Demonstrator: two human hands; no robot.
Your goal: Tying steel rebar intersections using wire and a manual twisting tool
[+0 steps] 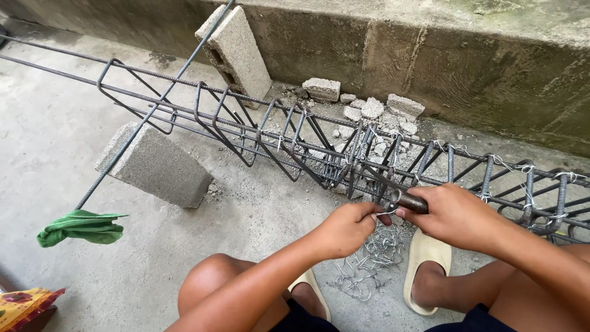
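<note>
rebar cage point(344, 147) cut off at right edge, tool point(410, 201) handle hidden inside right hand point(455, 215)

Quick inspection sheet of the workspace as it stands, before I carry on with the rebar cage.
Surface: bare concrete floor, dusty, outdoors.
Job's things: rebar cage lying lengthwise, propped on two concrete blocks; right end shows wire ties already on. Loose pile of tie wires on the floor between the feet.
Clutter: rubble by the wall; green cloth on a rod's end; patterned fabric at lower left.
Grips: left hand pinches a wire at the cage; right hand holds a dark-handled tool against it.
Cables: nothing seen.
Surroundings: low concrete wall behind; no other people.
</note>
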